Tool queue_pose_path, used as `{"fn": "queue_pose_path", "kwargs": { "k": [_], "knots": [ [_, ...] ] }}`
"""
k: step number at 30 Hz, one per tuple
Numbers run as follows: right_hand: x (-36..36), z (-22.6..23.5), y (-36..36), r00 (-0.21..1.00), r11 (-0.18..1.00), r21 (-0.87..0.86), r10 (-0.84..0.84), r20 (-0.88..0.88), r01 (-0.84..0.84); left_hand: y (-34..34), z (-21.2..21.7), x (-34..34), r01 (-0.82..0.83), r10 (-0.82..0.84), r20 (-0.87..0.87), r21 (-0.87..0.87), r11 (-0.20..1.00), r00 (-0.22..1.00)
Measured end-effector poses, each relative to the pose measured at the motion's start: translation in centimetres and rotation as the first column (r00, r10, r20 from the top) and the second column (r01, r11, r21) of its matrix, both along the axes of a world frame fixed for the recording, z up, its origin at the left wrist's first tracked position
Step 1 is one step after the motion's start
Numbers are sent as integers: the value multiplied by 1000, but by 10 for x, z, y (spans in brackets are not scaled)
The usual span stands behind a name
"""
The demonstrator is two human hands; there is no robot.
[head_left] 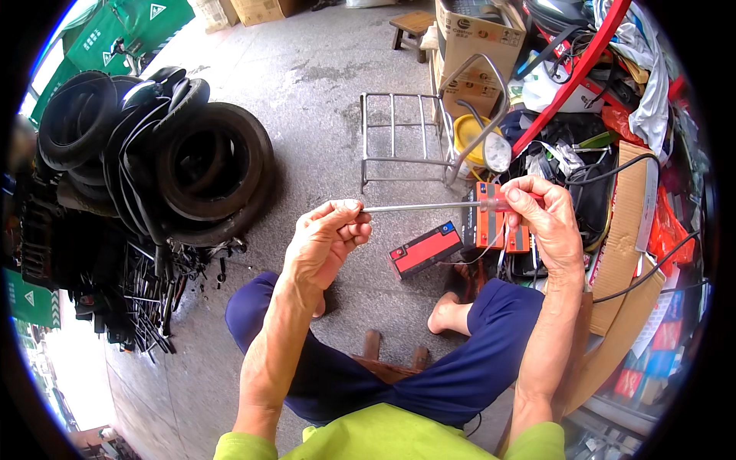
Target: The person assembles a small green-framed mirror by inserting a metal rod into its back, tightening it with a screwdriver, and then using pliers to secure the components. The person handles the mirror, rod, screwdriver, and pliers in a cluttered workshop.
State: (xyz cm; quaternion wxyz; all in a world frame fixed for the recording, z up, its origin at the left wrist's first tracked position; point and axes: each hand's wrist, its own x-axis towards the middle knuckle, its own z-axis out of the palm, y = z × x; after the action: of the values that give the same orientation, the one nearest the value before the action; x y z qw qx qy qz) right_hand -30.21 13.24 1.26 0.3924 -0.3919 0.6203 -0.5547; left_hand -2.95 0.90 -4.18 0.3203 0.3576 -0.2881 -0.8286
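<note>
A long screwdriver [418, 207] with a metal shaft and a reddish clear handle lies level between my hands, above the floor. My left hand [326, 241] pinches the tip end between thumb and fingers. The handle is gripped by my right hand [544, 218], whose fingers cover part of it. Just below the shaft, a red and black battery [425, 249] rests on the floor. More orange and black batteries [488, 230] stand beside it, partly behind my right hand.
Stacked black tires [218, 165] and a heap of metal rods [153, 299] lie at left. Ahead stands a metal rack [402, 126]; farther off are a small wooden stool [414, 27] and cardboard boxes [479, 46]. Cardboard sheets [625, 230], cables and bags crowd the right side.
</note>
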Motion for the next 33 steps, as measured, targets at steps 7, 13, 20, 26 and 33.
{"fn": "queue_pose_path", "kwargs": {
  "k": [7,13,20,26,33],
  "knots": [
    [-5,-2,1,999,1000,-21,4,49,-3,4,4,-5,-32,33,-31,22,999,999],
    [-7,-3,0,1000,1000,-7,-15,5,15,6,13,-13,-3,-3,116,53,999,993],
    [-24,-28,-6,950,987,112,-77,-303,115,12,23,-7,-98,114,199,-86,991,973],
    [-49,-69,-14,822,947,274,20,-569,166,6,22,12,-42,34,-127,-57,997,991],
    [-58,-88,-27,692,884,385,102,-715,266,16,42,3,-58,56,-102,-12,998,993]
  ]
}}
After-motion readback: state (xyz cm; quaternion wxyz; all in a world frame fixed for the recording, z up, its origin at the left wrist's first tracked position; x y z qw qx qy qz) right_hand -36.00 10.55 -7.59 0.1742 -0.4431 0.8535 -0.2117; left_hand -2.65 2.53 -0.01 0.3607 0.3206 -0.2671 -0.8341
